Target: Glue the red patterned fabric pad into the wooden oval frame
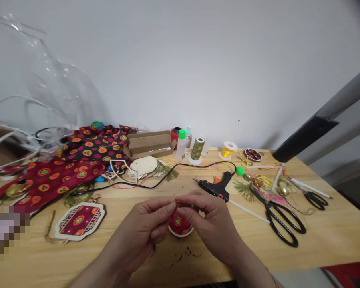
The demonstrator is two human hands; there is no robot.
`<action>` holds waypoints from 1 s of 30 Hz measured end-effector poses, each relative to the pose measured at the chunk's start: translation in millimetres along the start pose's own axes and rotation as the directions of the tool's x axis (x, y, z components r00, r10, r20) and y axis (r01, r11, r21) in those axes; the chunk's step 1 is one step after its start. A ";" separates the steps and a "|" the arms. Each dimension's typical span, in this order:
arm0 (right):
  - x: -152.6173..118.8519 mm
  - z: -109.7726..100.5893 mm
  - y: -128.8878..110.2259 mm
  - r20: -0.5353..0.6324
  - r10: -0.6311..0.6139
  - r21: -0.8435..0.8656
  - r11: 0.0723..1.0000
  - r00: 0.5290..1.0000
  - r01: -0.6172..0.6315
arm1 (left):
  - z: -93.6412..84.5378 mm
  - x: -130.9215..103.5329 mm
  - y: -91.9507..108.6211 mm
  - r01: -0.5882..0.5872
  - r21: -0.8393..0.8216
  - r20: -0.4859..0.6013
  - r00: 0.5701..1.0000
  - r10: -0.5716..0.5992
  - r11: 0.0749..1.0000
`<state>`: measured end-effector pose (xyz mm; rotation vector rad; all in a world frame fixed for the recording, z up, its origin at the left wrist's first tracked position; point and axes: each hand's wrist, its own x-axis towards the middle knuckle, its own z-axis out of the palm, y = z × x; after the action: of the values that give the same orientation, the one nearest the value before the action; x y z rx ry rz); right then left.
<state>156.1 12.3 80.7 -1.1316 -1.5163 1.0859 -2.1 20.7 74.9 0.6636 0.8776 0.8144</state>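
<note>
My left hand and my right hand meet at the middle of the table's near part, thumbs and index fingers pinched close together. Between the fingertips a thin red cord shows, with the left fingers closed on it. The right fingers are also pinched at the cord's top, right beside the left ones. Below the fingertips hangs or lies a small round ornament of dark red patterned fabric with a white rim, partly hidden by both hands. A green strand end pokes out under my left hand.
A framed red ornament lies left. Behind are patterned fabric, a cardboard box, bottles and a green thread spool. A black glue gun with its cable and large scissors lie right, near bells and tassels.
</note>
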 end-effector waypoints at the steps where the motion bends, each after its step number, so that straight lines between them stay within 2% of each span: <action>1: -0.4 0.3 0.8 -0.008 0.001 -0.013 1.000 1.000 -0.001 | 0.2 -0.3 0.0 0.002 0.001 0.002 1.000 -0.002 1.000; 13: -2.3 0.5 2.7 -0.021 0.031 -0.068 0.997 0.999 -0.033 | 2.9 0.4 -1.0 0.022 -0.050 -0.037 0.999 -0.024 0.998; 17: -1.2 -0.2 2.8 -0.032 0.127 -0.044 0.991 0.991 -0.129 | 1.3 -2.5 -3.6 -0.057 0.008 -0.091 0.994 0.058 0.998; 21: -0.1 -0.6 4.9 -0.055 0.206 -0.016 0.978 0.977 -0.207 | 1.0 -7.4 -7.5 -0.161 0.196 -0.110 0.977 0.185 0.967; 24: 0.1 -0.6 6.4 -0.061 0.230 -0.036 0.972 0.971 -0.232 | 2.4 -7.7 -12.3 -0.271 0.368 -0.136 0.931 0.339 0.890; 26: 0.5 -0.6 6.6 -0.061 0.246 -0.045 0.968 0.967 -0.249 | 2.7 -6.2 -15.0 -0.364 0.506 -0.128 0.865 0.486 0.782; 28: 0.9 -0.8 7.0 -0.052 0.253 -0.043 0.966 0.966 -0.255 | 2.1 -4.4 -15.7 -0.427 0.631 -0.074 0.797 0.599 0.647; 30: 1.2 -1.2 8.1 -0.037 0.251 -0.036 0.967 0.967 -0.252 | 1.2 -3.2 -14.3 -0.448 0.681 -0.042 0.766 0.641 0.580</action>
<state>158.4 15.1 73.2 -1.3916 -1.4014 1.2042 2.5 10.3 65.5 1.5220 1.2604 1.2075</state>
